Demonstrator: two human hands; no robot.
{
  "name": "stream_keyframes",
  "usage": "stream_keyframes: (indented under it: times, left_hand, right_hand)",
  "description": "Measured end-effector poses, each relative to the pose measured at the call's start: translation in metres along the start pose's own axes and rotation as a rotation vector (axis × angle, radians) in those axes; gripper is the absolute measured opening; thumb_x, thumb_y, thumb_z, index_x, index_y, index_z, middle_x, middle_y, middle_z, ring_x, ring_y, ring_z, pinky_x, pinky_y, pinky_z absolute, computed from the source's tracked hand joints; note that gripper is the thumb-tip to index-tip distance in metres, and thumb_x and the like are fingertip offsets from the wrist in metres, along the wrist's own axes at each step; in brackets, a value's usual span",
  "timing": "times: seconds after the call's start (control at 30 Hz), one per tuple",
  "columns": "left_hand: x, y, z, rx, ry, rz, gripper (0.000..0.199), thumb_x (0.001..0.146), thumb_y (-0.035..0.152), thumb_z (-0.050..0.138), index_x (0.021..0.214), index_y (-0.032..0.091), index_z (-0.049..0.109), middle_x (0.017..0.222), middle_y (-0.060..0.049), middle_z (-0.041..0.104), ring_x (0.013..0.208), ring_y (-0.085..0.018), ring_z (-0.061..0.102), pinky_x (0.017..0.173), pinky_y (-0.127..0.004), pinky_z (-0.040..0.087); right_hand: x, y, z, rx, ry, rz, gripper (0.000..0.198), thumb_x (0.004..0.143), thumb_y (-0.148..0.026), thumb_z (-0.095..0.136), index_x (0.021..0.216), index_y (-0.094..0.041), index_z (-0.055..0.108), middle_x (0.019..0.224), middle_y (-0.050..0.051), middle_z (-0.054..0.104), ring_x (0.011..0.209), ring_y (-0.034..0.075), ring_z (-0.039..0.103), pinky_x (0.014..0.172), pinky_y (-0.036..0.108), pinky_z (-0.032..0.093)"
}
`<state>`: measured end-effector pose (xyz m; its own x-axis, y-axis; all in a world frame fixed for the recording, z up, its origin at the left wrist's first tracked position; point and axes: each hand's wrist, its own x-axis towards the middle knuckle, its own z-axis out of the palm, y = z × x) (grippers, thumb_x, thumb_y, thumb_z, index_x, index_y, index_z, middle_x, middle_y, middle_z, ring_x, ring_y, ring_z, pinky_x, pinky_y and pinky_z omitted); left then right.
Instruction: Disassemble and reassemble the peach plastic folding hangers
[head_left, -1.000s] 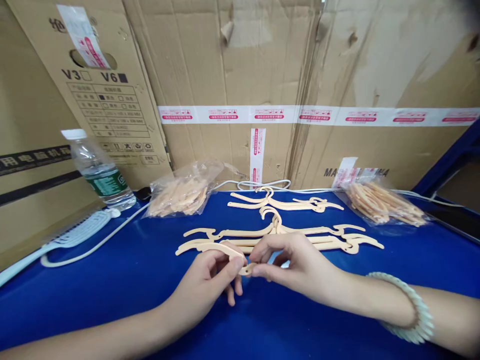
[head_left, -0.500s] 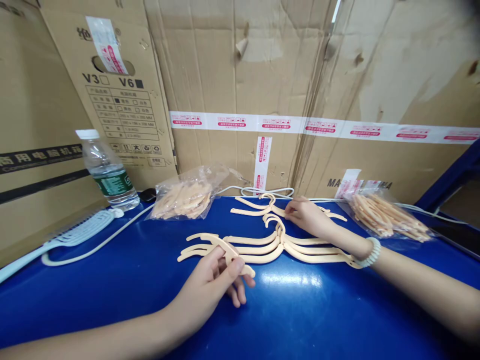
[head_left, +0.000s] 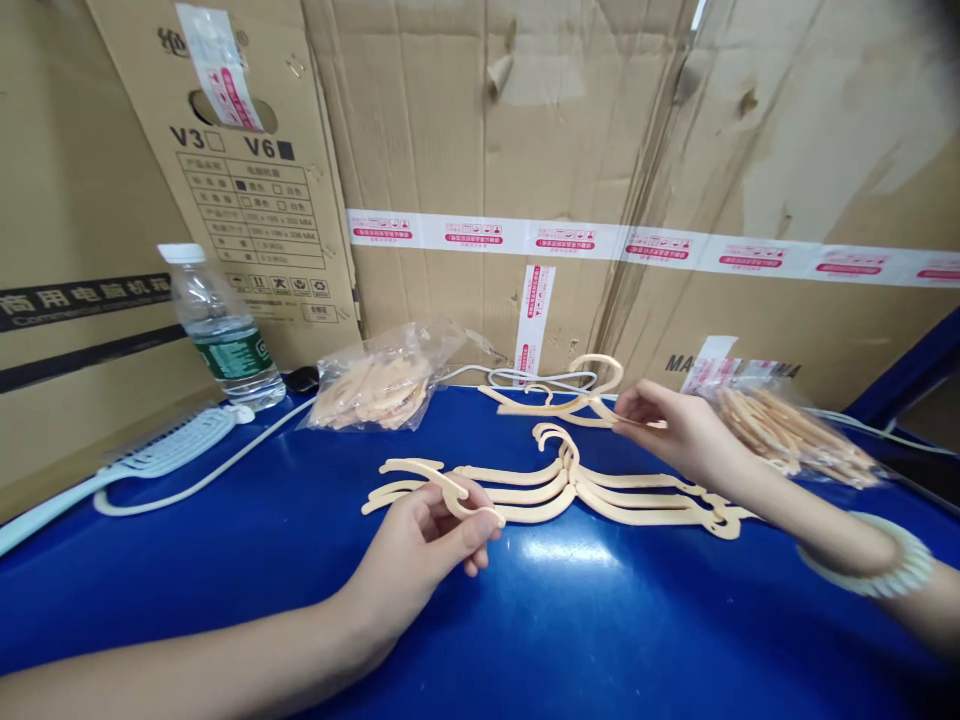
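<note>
My left hand [head_left: 420,550] pinches a small curved beige plastic hanger piece [head_left: 453,494] between thumb and fingers, above the left arms of the hangers lying in front. In my right hand [head_left: 679,430], a beige plastic clothes hanger [head_left: 596,404] is gripped by its right arm and tilted, its hook raised at the back of the table. Another hanger [head_left: 537,389] shows partly behind it. Several hangers [head_left: 531,516] lie stacked in a row between my hands, their hooks pointing away from me.
On the blue table [head_left: 570,630], a clear bag of beige pieces [head_left: 375,385] lies back left and another bag [head_left: 799,435] back right. A water bottle [head_left: 232,345], a pale blue hairbrush [head_left: 172,445] and a white cable [head_left: 277,440] are at left. Cardboard [head_left: 480,120] stands behind.
My right hand has lifted a hanger off the rear of the table and drawn it to the right, tilting it. My left hand has shifted slightly, still holding the small piece.
</note>
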<state>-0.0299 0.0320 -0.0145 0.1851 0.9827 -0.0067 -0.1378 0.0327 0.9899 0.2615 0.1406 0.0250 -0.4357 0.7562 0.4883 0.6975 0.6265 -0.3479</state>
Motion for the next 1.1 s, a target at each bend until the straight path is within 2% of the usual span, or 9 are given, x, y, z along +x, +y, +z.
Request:
stream_keyframes:
  times: [0.1,0.23,0.33,0.4,0.47,0.57,0.63,0.83,1.1]
  left_hand:
    - [0.001,-0.001,-0.002,0.016,-0.009,0.012,0.02,0.079,0.032,0.074,0.078,0.017,0.062,0.065,0.004,0.059,0.058,-0.008,0.052,0.055,-0.019,0.04]
    - [0.002,-0.001,-0.003,0.014,-0.01,0.024,0.019,0.079,0.032,0.074,0.076,0.017,0.062,0.063,0.005,0.056,0.06,-0.009,0.048,0.059,-0.02,0.037]
    - [0.003,0.0,-0.003,-0.013,-0.023,0.017,0.021,0.079,0.036,0.075,0.078,0.018,0.063,0.063,0.005,0.054,0.063,-0.01,0.046,0.062,-0.021,0.036]
    - [0.002,0.001,-0.003,-0.052,-0.045,0.013,0.024,0.077,0.037,0.077,0.078,0.018,0.063,0.073,0.003,0.057,0.067,-0.01,0.047,0.065,-0.022,0.038]
    - [0.001,0.003,-0.002,-0.103,-0.065,0.0,0.026,0.075,0.038,0.078,0.077,0.018,0.062,0.092,0.0,0.06,0.075,-0.012,0.051,0.07,-0.024,0.041]
    - [-0.001,0.004,-0.002,-0.165,-0.096,-0.026,0.026,0.075,0.036,0.079,0.075,0.018,0.061,0.112,-0.003,0.059,0.087,-0.015,0.056,0.077,-0.027,0.043]
    - [-0.001,0.004,-0.002,-0.191,-0.118,-0.04,0.024,0.076,0.033,0.079,0.075,0.017,0.061,0.109,-0.003,0.061,0.088,-0.016,0.058,0.076,-0.027,0.044]
    - [0.001,0.005,-0.003,-0.228,-0.14,-0.081,0.021,0.078,0.029,0.077,0.076,0.017,0.061,0.096,-0.003,0.065,0.075,-0.012,0.059,0.068,-0.024,0.044]
    - [0.0,0.008,-0.001,-0.231,-0.116,-0.108,0.025,0.073,0.031,0.081,0.073,0.016,0.061,0.087,-0.001,0.064,0.073,-0.013,0.059,0.069,-0.024,0.044]
  right_hand:
    - [-0.021,-0.014,-0.012,0.073,0.072,-0.011,0.021,0.088,-0.035,0.057,0.103,-0.02,0.059,0.083,0.004,0.068,0.074,0.019,0.066,0.069,0.029,0.054]
    - [-0.05,-0.028,-0.019,0.023,0.105,-0.06,0.012,0.093,-0.032,0.055,0.097,-0.023,0.061,0.088,0.004,0.067,0.078,0.019,0.064,0.068,0.026,0.052]
    - [-0.063,-0.032,-0.018,-0.021,0.137,-0.122,0.011,0.094,-0.027,0.053,0.099,-0.025,0.062,0.093,0.004,0.068,0.082,0.02,0.065,0.071,0.027,0.052]
    - [-0.068,-0.033,-0.016,-0.035,0.139,-0.153,0.011,0.094,-0.024,0.052,0.099,-0.025,0.062,0.093,0.004,0.068,0.081,0.019,0.065,0.069,0.026,0.052]
    - [-0.07,-0.034,-0.014,-0.04,0.152,-0.179,0.011,0.093,-0.022,0.052,0.099,-0.025,0.062,0.091,0.004,0.069,0.078,0.019,0.066,0.065,0.025,0.052]
    - [-0.071,-0.037,-0.014,-0.046,0.199,-0.226,0.013,0.091,-0.018,0.054,0.099,-0.025,0.061,0.092,0.003,0.07,0.078,0.018,0.067,0.067,0.023,0.053]
    - [-0.071,-0.039,-0.014,-0.033,0.213,-0.249,0.017,0.09,-0.015,0.054,0.101,-0.026,0.062,0.093,0.004,0.07,0.082,0.019,0.068,0.071,0.025,0.054]
    - [-0.071,-0.041,-0.015,0.066,0.169,-0.338,0.035,0.085,-0.003,0.048,0.108,-0.027,0.06,0.098,0.006,0.066,0.091,0.021,0.065,0.077,0.03,0.054]
    - [-0.075,-0.045,-0.016,0.036,0.121,-0.277,0.023,0.092,-0.016,0.047,0.109,-0.024,0.06,0.099,0.009,0.065,0.089,0.02,0.065,0.07,0.026,0.053]
